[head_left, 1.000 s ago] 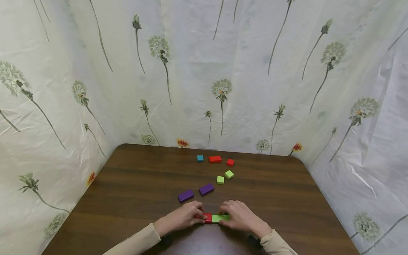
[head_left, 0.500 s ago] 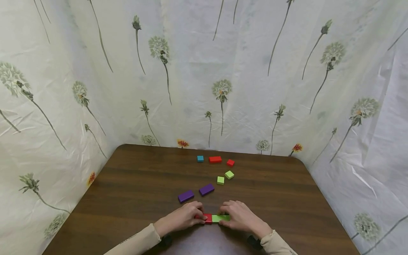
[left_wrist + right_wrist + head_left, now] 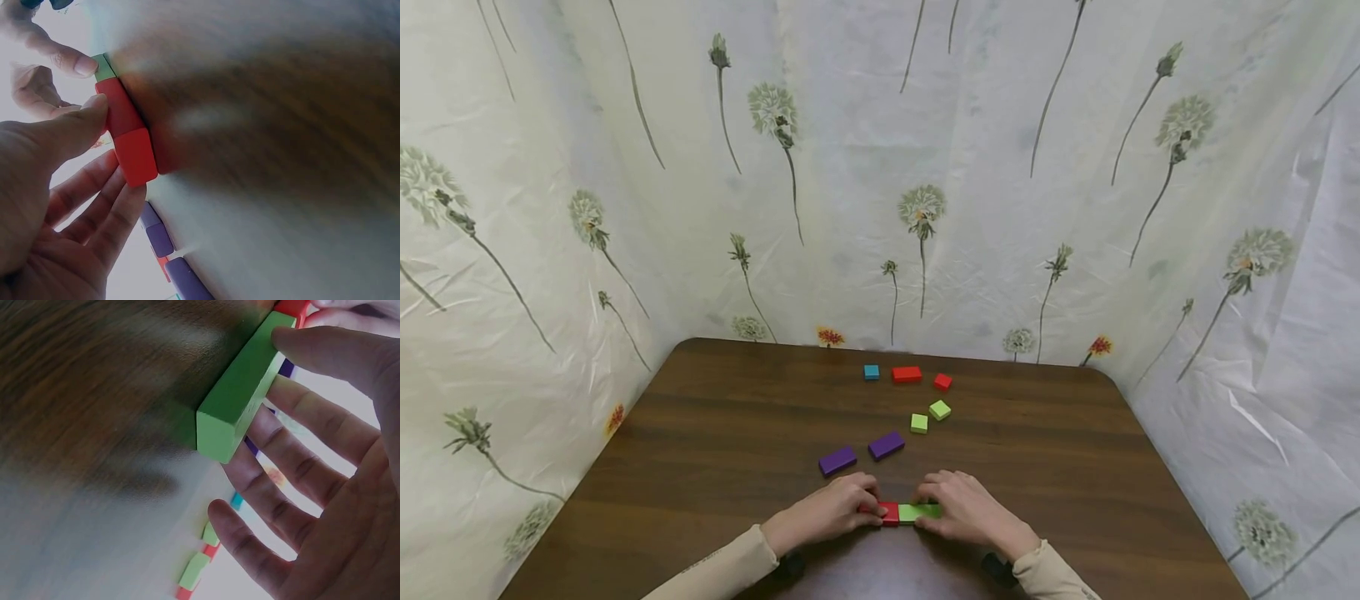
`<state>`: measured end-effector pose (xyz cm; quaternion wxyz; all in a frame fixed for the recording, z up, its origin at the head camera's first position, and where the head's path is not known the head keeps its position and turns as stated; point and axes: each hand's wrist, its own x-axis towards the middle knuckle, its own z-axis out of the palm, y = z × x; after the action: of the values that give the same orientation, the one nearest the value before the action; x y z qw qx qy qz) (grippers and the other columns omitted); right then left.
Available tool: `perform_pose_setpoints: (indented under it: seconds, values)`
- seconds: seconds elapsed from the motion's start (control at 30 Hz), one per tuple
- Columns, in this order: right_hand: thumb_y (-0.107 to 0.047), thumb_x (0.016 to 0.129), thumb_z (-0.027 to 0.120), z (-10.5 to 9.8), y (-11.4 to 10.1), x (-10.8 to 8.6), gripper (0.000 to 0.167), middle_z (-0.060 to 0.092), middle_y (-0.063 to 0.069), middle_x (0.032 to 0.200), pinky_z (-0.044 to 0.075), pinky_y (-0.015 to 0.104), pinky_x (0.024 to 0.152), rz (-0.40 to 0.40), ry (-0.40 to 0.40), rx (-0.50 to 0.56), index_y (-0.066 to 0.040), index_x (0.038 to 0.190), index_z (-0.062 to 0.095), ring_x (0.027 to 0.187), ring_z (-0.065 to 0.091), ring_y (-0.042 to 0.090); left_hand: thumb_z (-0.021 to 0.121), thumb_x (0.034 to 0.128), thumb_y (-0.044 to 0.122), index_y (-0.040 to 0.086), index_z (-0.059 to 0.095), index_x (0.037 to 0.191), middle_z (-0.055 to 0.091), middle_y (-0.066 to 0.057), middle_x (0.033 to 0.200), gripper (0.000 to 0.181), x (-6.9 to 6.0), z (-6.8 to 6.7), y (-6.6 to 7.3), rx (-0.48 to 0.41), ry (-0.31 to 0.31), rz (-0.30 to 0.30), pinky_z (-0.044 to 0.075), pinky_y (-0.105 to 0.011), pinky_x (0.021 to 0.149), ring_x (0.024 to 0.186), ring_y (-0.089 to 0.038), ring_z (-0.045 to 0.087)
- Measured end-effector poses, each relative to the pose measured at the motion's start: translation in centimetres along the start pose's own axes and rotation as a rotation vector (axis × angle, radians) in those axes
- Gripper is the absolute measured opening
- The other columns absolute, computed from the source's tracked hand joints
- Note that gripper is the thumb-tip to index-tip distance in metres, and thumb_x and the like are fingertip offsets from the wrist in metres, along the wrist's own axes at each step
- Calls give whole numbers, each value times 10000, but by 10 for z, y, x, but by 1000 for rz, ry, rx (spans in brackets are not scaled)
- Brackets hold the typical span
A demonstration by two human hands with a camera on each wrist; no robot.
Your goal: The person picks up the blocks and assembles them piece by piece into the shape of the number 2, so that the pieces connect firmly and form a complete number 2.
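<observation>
My left hand pinches the red block between thumb and fingers, and my right hand pinches the green block likewise; each grip is only as wide as its block. The two blocks lie end to end on the table, meeting it seems, with long axes in one line from left to right before me. So each hand is nearer to its own block. Beyond my left fingers, one purple block and a second purple block limit the room (the first is quite near); toward both side edges the wood is wider.
</observation>
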<state>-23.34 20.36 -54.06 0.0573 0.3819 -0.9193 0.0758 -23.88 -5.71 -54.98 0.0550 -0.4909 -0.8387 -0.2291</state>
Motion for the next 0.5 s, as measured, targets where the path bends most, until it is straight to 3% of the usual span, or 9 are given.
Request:
perform_pose_setpoints:
  seconds: [0.3, 0.5]
  values:
    - [-427, 802, 733, 3, -1, 3, 244, 623, -136, 926, 482, 315, 742, -7, 30, 8, -261, 980, 711, 865, 576, 53, 722, 872, 236, 164, 764, 887, 602, 73, 909, 85, 1, -3, 2, 18, -1, -5, 399, -81, 722, 813, -3, 519]
    - [-384, 829, 735, 4, -6, 8, 251, 623, -95, 923, 486, 286, 709, -30, 63, 84, -225, 1023, 722, 852, 574, 64, 723, 870, 240, 161, 768, 893, 605, 67, 904, 93, 0, -3, 3, 27, -7, 0, 391, -74, 714, 804, -6, 518]
